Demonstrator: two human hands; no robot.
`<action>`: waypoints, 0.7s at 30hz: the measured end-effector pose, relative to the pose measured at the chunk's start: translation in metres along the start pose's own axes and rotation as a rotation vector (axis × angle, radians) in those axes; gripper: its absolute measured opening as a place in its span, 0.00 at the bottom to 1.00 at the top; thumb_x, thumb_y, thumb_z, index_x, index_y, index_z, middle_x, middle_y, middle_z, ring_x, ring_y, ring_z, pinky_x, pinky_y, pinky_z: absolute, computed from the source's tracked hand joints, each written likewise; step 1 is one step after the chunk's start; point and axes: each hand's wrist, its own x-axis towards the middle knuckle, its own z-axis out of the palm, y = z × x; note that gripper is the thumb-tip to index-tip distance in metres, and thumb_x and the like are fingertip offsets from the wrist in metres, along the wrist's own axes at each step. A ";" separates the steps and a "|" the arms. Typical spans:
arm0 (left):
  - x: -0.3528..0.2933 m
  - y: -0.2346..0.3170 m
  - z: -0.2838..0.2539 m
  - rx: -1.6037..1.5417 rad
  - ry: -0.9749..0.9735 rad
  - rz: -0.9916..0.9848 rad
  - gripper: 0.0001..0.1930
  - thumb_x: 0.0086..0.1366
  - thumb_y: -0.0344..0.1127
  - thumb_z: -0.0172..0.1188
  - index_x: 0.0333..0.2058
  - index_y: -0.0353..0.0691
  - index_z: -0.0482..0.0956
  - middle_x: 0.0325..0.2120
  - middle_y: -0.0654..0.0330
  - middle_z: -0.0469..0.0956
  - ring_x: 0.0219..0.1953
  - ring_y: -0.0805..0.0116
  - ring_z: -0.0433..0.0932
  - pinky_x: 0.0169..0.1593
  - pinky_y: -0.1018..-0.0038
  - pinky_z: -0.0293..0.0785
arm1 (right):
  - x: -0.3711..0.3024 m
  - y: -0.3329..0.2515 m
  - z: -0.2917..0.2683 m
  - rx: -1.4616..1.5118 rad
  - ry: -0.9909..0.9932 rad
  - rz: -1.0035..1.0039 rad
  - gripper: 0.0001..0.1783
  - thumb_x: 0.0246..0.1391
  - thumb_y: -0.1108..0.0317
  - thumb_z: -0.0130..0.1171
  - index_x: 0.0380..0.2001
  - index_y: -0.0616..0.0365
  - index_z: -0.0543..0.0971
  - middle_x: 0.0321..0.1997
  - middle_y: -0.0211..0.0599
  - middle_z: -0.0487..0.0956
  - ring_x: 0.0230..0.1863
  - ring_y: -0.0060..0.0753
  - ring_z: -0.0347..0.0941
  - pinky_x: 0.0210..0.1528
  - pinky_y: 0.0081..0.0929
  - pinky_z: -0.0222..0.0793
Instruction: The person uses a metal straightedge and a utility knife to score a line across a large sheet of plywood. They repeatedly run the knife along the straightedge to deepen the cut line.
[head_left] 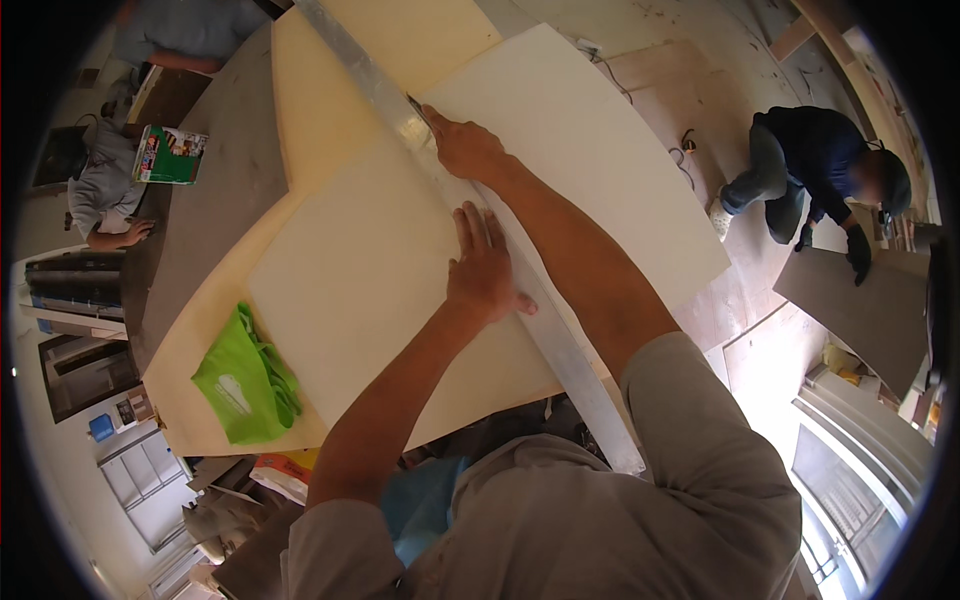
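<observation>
A long metal straightedge [575,360] runs from the top left down toward my body, lying across a large pale sheet [340,260]. My left hand [483,265] presses down on it with outstretched fingers, the thumb apart toward its right edge. Farther up, my right hand [465,148] is closed with the index finger extended along a slim dark tool [414,103], whose tip is at the straightedge's right edge. Most of that tool is hidden, so its exact kind cannot be made out. The pale sheet also shows on the straightedge's right side.
A green bag [245,380] lies at the sheet's lower left. Beyond the yellowish board [300,100] is a brown board [225,190]. At left, a person [105,180] is near a green box [170,155]. At right, a gloved person [830,165] bends over a grey-brown panel [860,300].
</observation>
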 end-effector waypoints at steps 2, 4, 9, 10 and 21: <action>0.004 0.002 -0.003 0.017 -0.024 -0.023 0.73 0.37 0.54 0.82 0.70 0.24 0.39 0.72 0.33 0.32 0.75 0.39 0.30 0.62 0.42 0.70 | -0.003 0.001 -0.002 -0.002 0.005 0.000 0.28 0.71 0.58 0.37 0.72 0.43 0.58 0.36 0.56 0.83 0.37 0.60 0.81 0.42 0.54 0.77; 0.003 0.003 -0.003 0.032 -0.038 -0.038 0.73 0.38 0.54 0.82 0.70 0.25 0.39 0.72 0.34 0.32 0.75 0.39 0.31 0.63 0.42 0.68 | -0.013 0.005 0.000 -0.003 0.010 -0.010 0.28 0.70 0.58 0.38 0.72 0.43 0.58 0.36 0.55 0.83 0.37 0.59 0.81 0.41 0.53 0.77; 0.002 0.001 -0.005 0.048 -0.017 -0.040 0.73 0.38 0.54 0.82 0.71 0.27 0.38 0.72 0.35 0.32 0.76 0.41 0.31 0.64 0.40 0.65 | -0.069 -0.001 -0.031 0.029 -0.194 0.052 0.37 0.61 0.67 0.46 0.74 0.43 0.53 0.46 0.55 0.83 0.45 0.55 0.81 0.48 0.51 0.76; 0.001 0.000 -0.004 0.061 -0.033 -0.044 0.73 0.38 0.54 0.82 0.71 0.27 0.38 0.73 0.35 0.32 0.76 0.41 0.31 0.64 0.40 0.64 | -0.085 0.003 -0.027 0.025 -0.159 0.047 0.34 0.64 0.63 0.44 0.73 0.41 0.54 0.40 0.53 0.83 0.39 0.54 0.81 0.43 0.50 0.76; 0.000 0.008 -0.008 0.171 -0.028 -0.069 0.73 0.39 0.57 0.81 0.71 0.26 0.39 0.72 0.34 0.36 0.76 0.40 0.35 0.65 0.37 0.62 | -0.240 0.027 -0.050 0.015 -0.199 0.086 0.30 0.71 0.58 0.41 0.74 0.34 0.55 0.21 0.47 0.78 0.21 0.53 0.75 0.29 0.47 0.73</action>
